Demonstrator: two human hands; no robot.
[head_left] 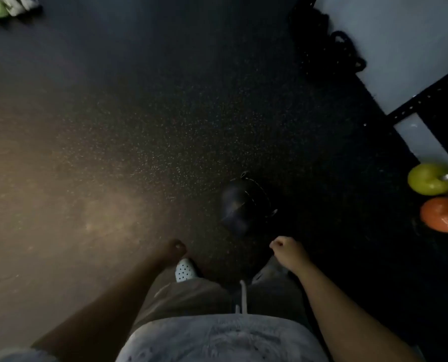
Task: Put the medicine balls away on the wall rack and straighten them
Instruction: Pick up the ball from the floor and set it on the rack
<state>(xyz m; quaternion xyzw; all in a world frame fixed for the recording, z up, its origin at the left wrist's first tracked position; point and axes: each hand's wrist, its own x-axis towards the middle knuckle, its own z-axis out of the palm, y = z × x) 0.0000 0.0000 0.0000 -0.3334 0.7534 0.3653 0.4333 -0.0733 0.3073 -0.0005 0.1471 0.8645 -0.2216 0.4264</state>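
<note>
Fists: my left hand [174,248] and right hand [285,247] are curled closed, holding nothing. Dark ball [245,202] lies on the floor [113,126] ahead; its facing is unclear.

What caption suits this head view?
Empty fists, left hand and right hand, above a dark ball on the gym floor.

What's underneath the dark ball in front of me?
The dark ball sits directly on the speckled black floor, just ahead of both closed, empty hands. The contact spot beneath it is hidden by the ball and shadow.

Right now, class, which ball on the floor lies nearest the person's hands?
The dark ball, just ahead of the right hand. The yellow ball and orange ball sit far right.
</note>
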